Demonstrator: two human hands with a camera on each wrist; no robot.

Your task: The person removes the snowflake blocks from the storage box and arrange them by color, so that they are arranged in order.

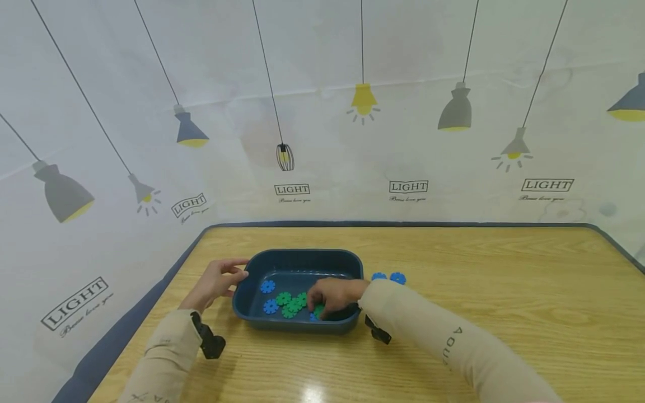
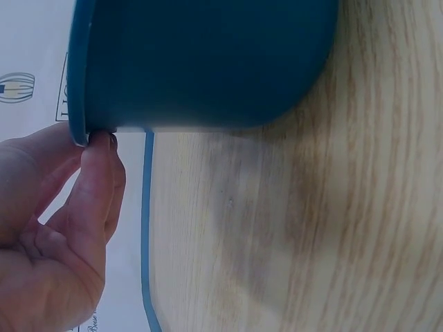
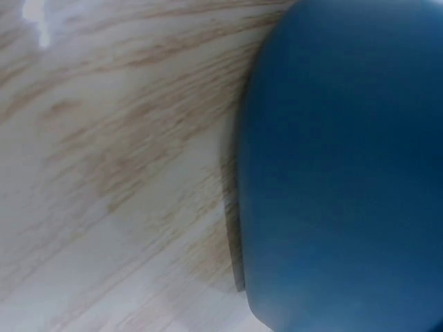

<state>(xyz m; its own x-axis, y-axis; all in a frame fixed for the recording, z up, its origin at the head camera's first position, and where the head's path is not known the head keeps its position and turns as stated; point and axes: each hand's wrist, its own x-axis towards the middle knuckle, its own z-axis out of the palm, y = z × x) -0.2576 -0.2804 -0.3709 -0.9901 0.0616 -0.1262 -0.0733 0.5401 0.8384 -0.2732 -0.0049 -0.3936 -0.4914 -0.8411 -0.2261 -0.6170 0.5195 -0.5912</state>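
Observation:
A dark blue plastic basin (image 1: pixel 297 324) with rounded corners stands on the table, with several green notched discs (image 1: pixel 284 298) and blue notched discs (image 1: pixel 270 306) on its floor. At its left end my left hand (image 1: pixel 216 281) grips the rim; the left wrist view shows thumb and fingers pinching the basin edge (image 2: pixel 82 83). My right hand (image 1: pixel 333 293) reaches over the right side into the basin, fingers bent down at a green disc (image 1: pixel 318 309) and a blue one. Whether it pinches a disc is hidden. The right wrist view shows only the basin's outer wall (image 3: pixel 346 173) and tabletop.
Two blue notched discs (image 1: pixel 398 278) lie on the wooden table (image 1: pixel 478 280) just right of the basin, partly behind the right sleeve (image 1: pixel 403 302). A wall covering printed with lamps (image 1: pixel 363 101) rises behind the table and along its left side.

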